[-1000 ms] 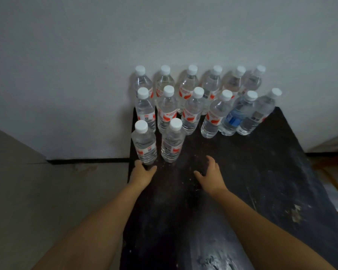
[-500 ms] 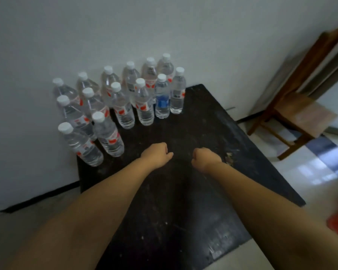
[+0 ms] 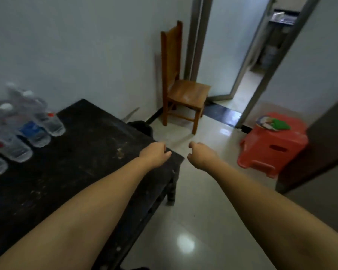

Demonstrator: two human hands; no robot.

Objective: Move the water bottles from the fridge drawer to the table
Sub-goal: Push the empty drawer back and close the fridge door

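Note:
Several clear water bottles (image 3: 37, 123) with white caps stand blurred on the far left of the black table (image 3: 82, 145); one has a blue label, the others red. My left hand (image 3: 154, 153) hovers over the table's right corner, fingers curled, holding nothing. My right hand (image 3: 200, 155) is beside it over the floor, also curled and empty. Both hands are well clear of the bottles. No fridge drawer is in view.
A wooden chair (image 3: 183, 92) stands against the wall beyond the table. A red plastic stool (image 3: 275, 145) with small items on top sits on the tiled floor at right. An open doorway (image 3: 248, 78) lies behind it, and a dark door edge (image 3: 320, 145) is at far right.
The view has swung right, away from the bottles toward the chair and doorway. Both hands left the bottles, curled up and now sit past the table's right corner.

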